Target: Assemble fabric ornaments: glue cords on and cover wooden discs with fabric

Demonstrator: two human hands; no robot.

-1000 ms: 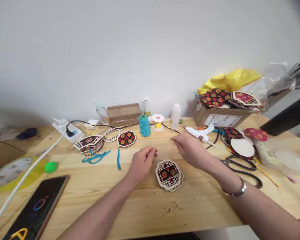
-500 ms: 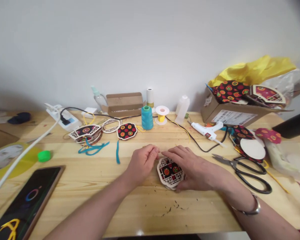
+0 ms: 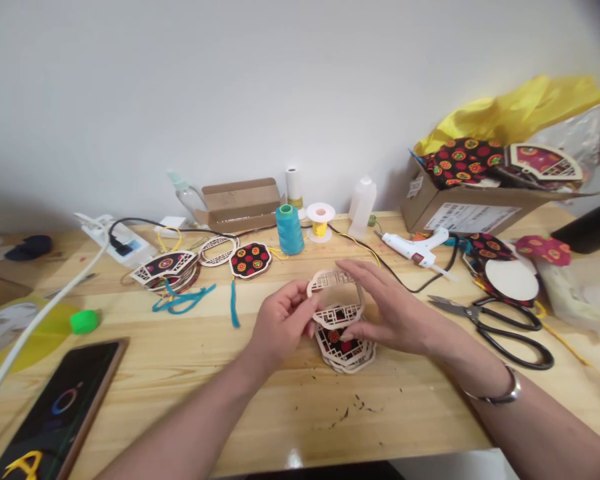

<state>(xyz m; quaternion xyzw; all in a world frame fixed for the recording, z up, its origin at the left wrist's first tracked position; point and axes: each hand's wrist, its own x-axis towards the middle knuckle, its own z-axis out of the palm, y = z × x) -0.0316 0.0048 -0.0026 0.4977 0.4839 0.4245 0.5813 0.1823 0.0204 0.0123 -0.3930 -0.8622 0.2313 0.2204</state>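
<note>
My left hand [image 3: 280, 321] and my right hand [image 3: 390, 313] together hold a pale wooden lattice frame [image 3: 336, 297], lifted a little above the table. The left fingers pinch its left edge; the right thumb and fingers grip its right and lower side. Directly beneath lies a small stack of lattice ornaments [image 3: 347, 349] with red and black patterned fabric inside. A metal bracelet sits on my right wrist.
Scissors [image 3: 500, 320] and a white glue gun [image 3: 416, 245] lie to the right. A teal thread spool [image 3: 289, 229], yellow cord reel [image 3: 320, 221], more ornaments [image 3: 173, 271], a power strip [image 3: 123, 241], a phone [image 3: 60, 412] and a cardboard box of fabric [image 3: 473, 200] surround the work spot.
Both hands came down onto the ornament stack, then lifted the top wooden frame off it. The view shifted slightly rightward and downward.
</note>
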